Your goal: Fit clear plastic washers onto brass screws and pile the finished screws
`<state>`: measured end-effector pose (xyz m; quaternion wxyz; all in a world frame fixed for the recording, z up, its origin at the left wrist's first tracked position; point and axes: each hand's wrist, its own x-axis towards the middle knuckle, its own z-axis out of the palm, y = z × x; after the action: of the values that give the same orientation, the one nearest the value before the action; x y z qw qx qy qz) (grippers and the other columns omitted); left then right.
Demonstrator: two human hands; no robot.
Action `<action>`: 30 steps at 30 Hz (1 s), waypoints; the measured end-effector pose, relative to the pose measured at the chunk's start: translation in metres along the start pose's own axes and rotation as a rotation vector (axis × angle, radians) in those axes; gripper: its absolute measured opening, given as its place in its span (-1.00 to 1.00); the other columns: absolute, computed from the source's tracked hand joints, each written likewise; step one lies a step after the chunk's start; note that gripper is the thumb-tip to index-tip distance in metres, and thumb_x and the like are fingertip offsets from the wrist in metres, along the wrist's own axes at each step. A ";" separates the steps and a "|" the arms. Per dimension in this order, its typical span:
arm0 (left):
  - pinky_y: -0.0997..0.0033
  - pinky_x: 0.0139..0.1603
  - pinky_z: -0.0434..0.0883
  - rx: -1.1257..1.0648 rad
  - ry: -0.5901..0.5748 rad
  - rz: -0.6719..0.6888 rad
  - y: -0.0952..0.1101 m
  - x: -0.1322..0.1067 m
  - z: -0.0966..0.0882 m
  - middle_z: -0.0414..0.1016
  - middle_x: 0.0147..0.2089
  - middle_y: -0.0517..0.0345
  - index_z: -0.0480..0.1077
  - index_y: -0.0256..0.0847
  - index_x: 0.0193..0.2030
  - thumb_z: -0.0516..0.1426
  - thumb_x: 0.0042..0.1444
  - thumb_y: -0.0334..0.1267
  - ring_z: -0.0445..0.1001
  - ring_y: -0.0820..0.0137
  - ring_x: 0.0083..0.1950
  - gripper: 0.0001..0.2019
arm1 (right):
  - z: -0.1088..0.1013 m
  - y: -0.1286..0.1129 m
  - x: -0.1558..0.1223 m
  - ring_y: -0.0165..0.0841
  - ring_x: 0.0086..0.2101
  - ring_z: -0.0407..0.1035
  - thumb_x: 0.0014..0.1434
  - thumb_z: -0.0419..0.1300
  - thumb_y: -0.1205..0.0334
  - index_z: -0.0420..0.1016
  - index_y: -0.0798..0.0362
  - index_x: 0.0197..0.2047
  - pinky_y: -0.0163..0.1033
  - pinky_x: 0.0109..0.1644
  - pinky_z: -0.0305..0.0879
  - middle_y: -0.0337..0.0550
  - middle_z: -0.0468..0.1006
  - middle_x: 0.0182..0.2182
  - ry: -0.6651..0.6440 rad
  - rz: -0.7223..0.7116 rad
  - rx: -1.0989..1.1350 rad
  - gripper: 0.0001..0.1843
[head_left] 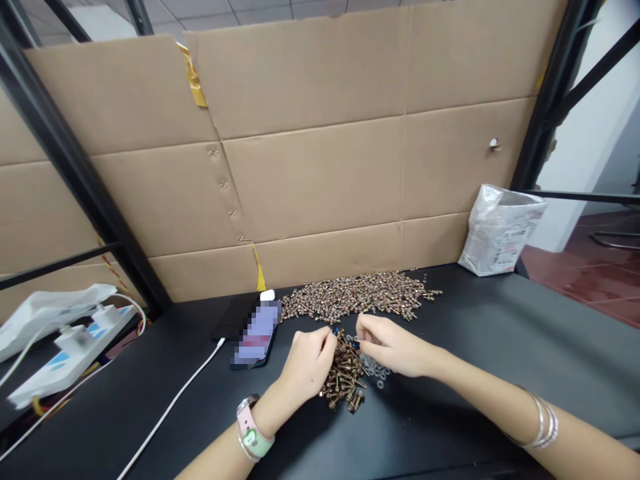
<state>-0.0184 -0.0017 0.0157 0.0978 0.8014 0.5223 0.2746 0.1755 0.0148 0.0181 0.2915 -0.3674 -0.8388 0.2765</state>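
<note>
Black table [475, 333] shoved up against a cardboard wall [320, 180], with a big spread of brass screws [355, 297] at the back and a smaller heap of screws [344, 377] near the front. Left hand [307, 363] and right hand [390, 345] sit either side of that heap, both pinched with fingertips together, each on a tiny blue bit [336, 330], too small to make out. Clear washers [375, 370] lie just beside the heap, phone [255, 333] and white cable [170, 400] off left, plastic bag [500, 230] against the cardboard
</note>
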 end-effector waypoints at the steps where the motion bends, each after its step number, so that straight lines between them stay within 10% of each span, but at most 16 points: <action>1: 0.42 -0.42 -0.02 0.042 -0.025 0.000 -0.002 0.001 -0.001 0.19 -0.62 0.28 0.06 -0.21 -0.58 -0.17 0.27 -0.23 0.18 0.46 -0.54 -0.63 | -0.005 0.005 0.000 -0.42 -0.45 0.14 0.01 0.08 0.38 0.22 0.05 -0.43 -0.32 -0.37 0.07 -0.29 0.28 -0.49 -0.001 -0.031 -0.112 -0.92; 15: 0.40 -0.32 0.04 0.180 0.119 -0.045 -0.005 -0.002 -0.005 0.37 -0.38 0.25 0.20 -0.17 -0.39 -0.05 0.17 -0.31 0.34 0.40 -0.34 -0.88 | 0.021 0.038 0.070 -0.31 -0.27 0.27 0.01 0.09 0.52 0.36 0.09 -0.30 -0.22 -0.12 0.23 -0.14 0.40 -0.35 0.128 -0.230 -0.340 -0.81; 22: 0.40 -0.33 0.06 0.093 0.105 0.037 -0.001 -0.002 -0.007 0.35 -0.43 0.27 0.19 -0.19 -0.48 -0.15 0.27 -0.25 0.30 0.44 -0.38 -0.70 | 0.008 0.037 0.057 -0.31 -0.27 0.29 0.03 0.05 0.48 0.41 0.13 -0.22 -0.21 -0.14 0.24 -0.09 0.39 -0.34 0.131 -0.195 -0.294 -0.76; 30: 0.32 -0.17 0.08 -0.079 0.046 0.101 0.006 -0.005 -0.001 0.36 -0.41 0.32 0.28 -0.16 -0.29 0.04 0.18 -0.17 0.28 0.47 -0.41 -0.87 | -0.008 0.015 0.014 -0.43 -0.45 0.30 0.07 0.13 0.27 0.35 0.10 -0.25 -0.34 -0.42 0.21 -0.24 0.39 -0.47 0.029 0.209 0.627 -0.85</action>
<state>-0.0152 -0.0088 0.0177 0.1034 0.8157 0.4721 0.3178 0.1805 0.0363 0.0174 0.3723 -0.3479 -0.6664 0.5443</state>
